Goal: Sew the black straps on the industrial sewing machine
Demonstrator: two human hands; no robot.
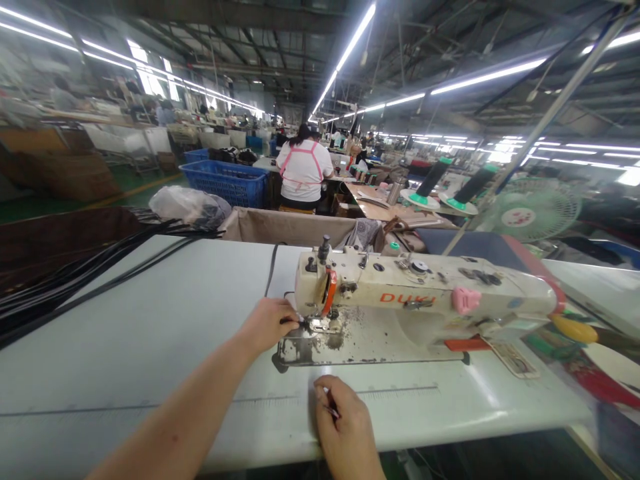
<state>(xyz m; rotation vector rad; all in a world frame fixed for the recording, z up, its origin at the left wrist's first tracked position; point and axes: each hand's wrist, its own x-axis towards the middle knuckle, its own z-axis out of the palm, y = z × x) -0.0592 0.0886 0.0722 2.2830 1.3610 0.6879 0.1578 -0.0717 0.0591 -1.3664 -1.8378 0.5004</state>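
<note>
A white sewing machine (415, 287) with an orange guard (329, 293) stands on the pale table. My left hand (267, 325) is at the needle end, fingers pinched beside the presser foot (323, 325). Something small and dark shows at those fingertips; its kind is unclear. Behind the machine head, a narrow dark strip (273, 270) lies over the table's far side. Close to the front edge, my right hand (345, 423) is curled closed, apart from the machine. A thin, partly shiny object (331, 411) shows between its fingers, mostly hidden.
Long black strips (105, 267) hang across the table's left end. A fabric-lined bin (285, 225) borders the far side, with a clear plastic bag (187, 205) beside it. Thread cones (473, 187) and a fan (533, 210) stand right. A person (304, 167) sits ahead near a blue crate (225, 181).
</note>
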